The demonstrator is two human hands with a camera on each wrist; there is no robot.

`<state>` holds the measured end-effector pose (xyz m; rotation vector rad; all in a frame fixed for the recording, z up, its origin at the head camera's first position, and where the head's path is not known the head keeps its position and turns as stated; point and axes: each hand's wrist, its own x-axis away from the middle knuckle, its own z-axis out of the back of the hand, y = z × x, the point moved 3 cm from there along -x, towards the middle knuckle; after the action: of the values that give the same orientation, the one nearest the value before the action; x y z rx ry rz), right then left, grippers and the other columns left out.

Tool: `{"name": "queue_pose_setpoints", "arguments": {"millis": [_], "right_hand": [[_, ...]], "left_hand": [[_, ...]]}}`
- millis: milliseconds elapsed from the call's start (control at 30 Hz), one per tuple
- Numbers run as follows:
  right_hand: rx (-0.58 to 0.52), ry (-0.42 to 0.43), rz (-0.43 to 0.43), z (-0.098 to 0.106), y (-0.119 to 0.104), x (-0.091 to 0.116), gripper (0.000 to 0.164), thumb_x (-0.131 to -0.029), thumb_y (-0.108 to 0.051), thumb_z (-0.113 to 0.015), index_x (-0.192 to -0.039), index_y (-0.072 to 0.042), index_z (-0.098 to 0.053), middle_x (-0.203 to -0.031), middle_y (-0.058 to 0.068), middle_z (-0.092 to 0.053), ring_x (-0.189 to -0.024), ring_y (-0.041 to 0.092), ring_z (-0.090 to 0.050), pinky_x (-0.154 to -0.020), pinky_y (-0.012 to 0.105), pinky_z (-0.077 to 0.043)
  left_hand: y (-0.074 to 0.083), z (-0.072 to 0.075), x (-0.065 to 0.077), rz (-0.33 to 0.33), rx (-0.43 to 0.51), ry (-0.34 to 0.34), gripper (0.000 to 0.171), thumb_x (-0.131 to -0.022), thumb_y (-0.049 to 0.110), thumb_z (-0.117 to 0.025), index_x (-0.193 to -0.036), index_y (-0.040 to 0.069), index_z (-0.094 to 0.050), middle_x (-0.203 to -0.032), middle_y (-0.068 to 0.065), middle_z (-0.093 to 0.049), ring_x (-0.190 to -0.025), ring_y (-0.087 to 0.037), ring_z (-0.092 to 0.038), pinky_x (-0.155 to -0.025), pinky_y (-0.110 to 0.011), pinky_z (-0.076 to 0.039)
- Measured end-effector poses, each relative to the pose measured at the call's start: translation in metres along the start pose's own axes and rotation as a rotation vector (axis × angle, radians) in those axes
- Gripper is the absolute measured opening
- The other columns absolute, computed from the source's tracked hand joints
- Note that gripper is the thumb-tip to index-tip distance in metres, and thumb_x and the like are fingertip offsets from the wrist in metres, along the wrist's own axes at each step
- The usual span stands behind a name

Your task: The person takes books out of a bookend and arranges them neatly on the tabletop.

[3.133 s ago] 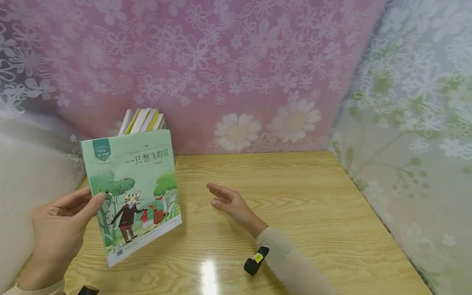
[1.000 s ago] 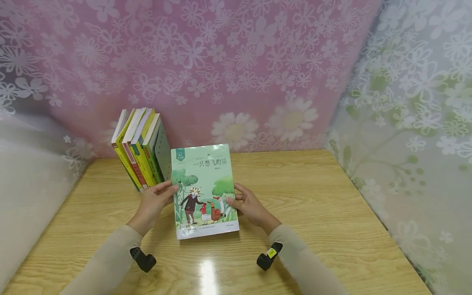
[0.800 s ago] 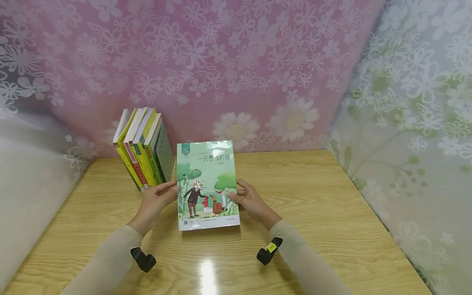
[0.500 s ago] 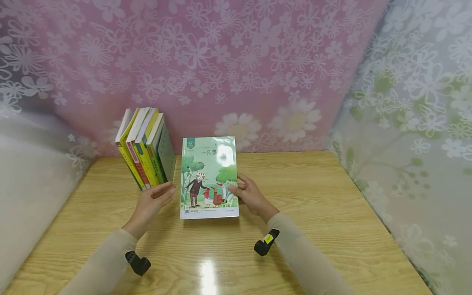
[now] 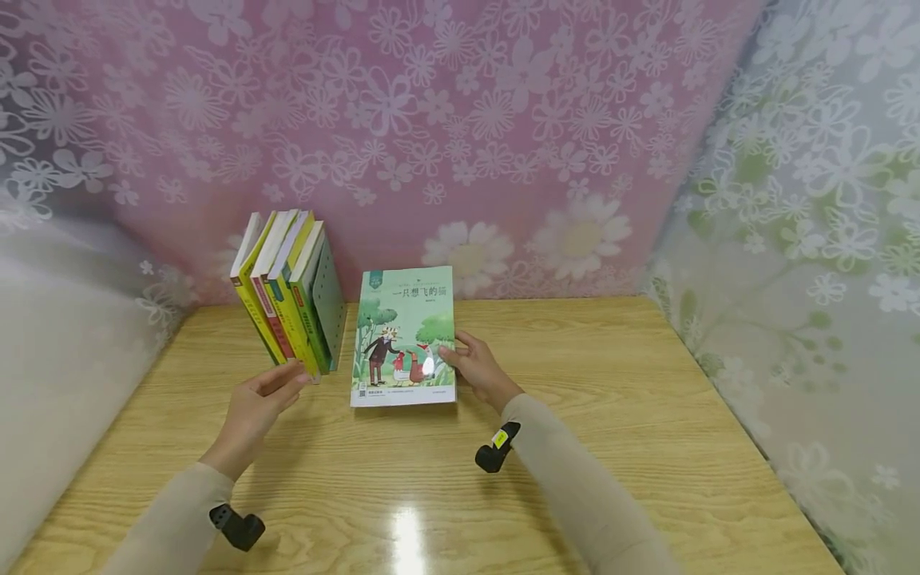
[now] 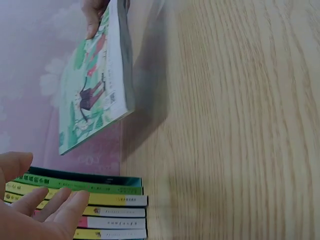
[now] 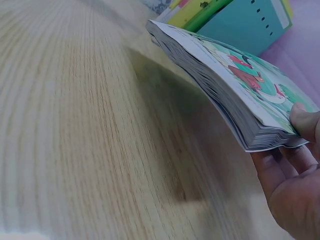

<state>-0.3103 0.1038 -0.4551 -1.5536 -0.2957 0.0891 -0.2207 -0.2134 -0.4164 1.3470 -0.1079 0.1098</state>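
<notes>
A light green picture book point(image 5: 405, 335), with a cat and birds on its cover, is held tilted just above the table; its shadow falls on the wood in the right wrist view. My right hand point(image 5: 483, 371) pinches its right edge, thumb on the cover and fingers beneath point(image 7: 295, 185). My left hand point(image 5: 255, 415) is off the book, fingers loosely bent and holding nothing. It hovers in front of a row of standing books point(image 5: 276, 291), its fingers overlapping their spines point(image 6: 120, 211) in the left wrist view.
A teal perforated bookend point(image 5: 328, 299) stands at the right end of the row, left of the held book. Behind the wooden table point(image 5: 575, 447) hangs a pink floral curtain point(image 5: 460, 120). A pale floral curtain point(image 5: 812, 263) borders the right side.
The book came from the left into both hands, then my left hand let go and drew back left and toward me. My right hand keeps the book, now farther back.
</notes>
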Motion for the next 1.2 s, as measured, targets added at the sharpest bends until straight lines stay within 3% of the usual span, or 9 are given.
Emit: {"name": "queue_pose_setpoints", "arguments": {"millis": [200, 300, 400, 533, 900, 1100, 1200], "right_hand": [[-0.015, 0.016, -0.038, -0.002, 0.007, -0.012, 0.047, -0.099, -0.015, -0.054, -0.145, -0.013, -0.042, -0.119, 0.021, -0.065, -0.097, 0.025, -0.068, -0.078, 0.039, -0.058], [-0.012, 0.015, -0.054, -0.002, 0.009, -0.016, 0.047, -0.099, -0.016, -0.054, -0.145, -0.014, -0.041, -0.120, 0.020, -0.064, -0.096, 0.024, -0.068, -0.078, 0.038, -0.058], [-0.001, 0.015, -0.073, -0.001, 0.011, -0.018, 0.047, -0.100, -0.016, -0.053, -0.145, -0.014, -0.042, -0.120, 0.018, -0.065, -0.096, 0.023, -0.067, -0.078, 0.037, -0.058], [0.023, 0.018, -0.107, 0.003, 0.016, -0.019, 0.046, -0.100, -0.017, -0.053, -0.145, -0.015, -0.043, -0.119, 0.018, -0.065, -0.094, 0.023, -0.068, -0.076, 0.037, -0.058], [0.072, 0.034, -0.181, 0.018, 0.026, -0.024, 0.051, -0.099, -0.022, -0.054, -0.147, -0.014, -0.039, -0.121, 0.016, -0.064, -0.097, 0.024, -0.067, -0.078, 0.037, -0.058], [0.169, 0.083, -0.223, 0.024, 0.028, -0.027, 0.050, -0.099, -0.022, -0.055, -0.145, -0.006, -0.041, -0.126, 0.017, -0.061, -0.102, 0.025, -0.065, -0.081, 0.036, -0.056], [0.273, 0.117, -0.215, 0.025, 0.028, -0.028, 0.049, -0.098, -0.025, -0.058, -0.139, -0.002, -0.048, -0.126, 0.017, -0.060, -0.106, 0.025, -0.062, -0.087, 0.038, -0.054]], "left_hand": [[0.000, 0.016, -0.001, 0.002, 0.036, 0.073, 0.068, -0.095, 0.037, -0.059, -0.148, 0.003, -0.033, -0.149, -0.016, -0.037, -0.094, 0.016, -0.054, -0.088, -0.013, -0.048], [0.002, 0.020, -0.002, 0.005, 0.049, 0.104, 0.069, -0.095, 0.036, -0.059, -0.149, 0.003, -0.032, -0.151, -0.017, -0.034, -0.099, 0.012, -0.054, -0.093, -0.017, -0.047], [0.006, 0.022, -0.003, 0.025, 0.027, 0.136, 0.072, -0.094, 0.042, -0.059, -0.151, 0.008, -0.030, -0.154, -0.015, -0.031, -0.119, -0.005, -0.053, -0.105, -0.030, -0.041], [0.010, 0.023, -0.005, 0.036, 0.035, 0.183, 0.075, -0.093, 0.045, -0.059, -0.152, 0.014, -0.027, -0.157, -0.009, -0.026, -0.141, -0.026, -0.031, -0.113, -0.047, -0.029], [0.018, 0.027, -0.014, -0.028, 0.065, 0.311, 0.074, -0.094, 0.034, -0.061, -0.154, 0.018, -0.020, -0.159, -0.001, -0.020, -0.144, -0.021, -0.024, -0.113, -0.039, -0.031], [0.021, 0.025, -0.017, -0.084, 0.117, 0.344, 0.076, -0.091, 0.031, -0.065, -0.153, 0.018, -0.023, -0.158, 0.001, -0.023, -0.144, -0.019, -0.023, -0.114, -0.037, -0.029], [0.022, 0.025, -0.019, -0.120, 0.112, 0.362, 0.075, -0.092, 0.029, -0.065, -0.153, 0.015, -0.025, -0.158, 0.000, -0.024, -0.144, -0.019, -0.025, -0.115, -0.036, -0.027]]}}
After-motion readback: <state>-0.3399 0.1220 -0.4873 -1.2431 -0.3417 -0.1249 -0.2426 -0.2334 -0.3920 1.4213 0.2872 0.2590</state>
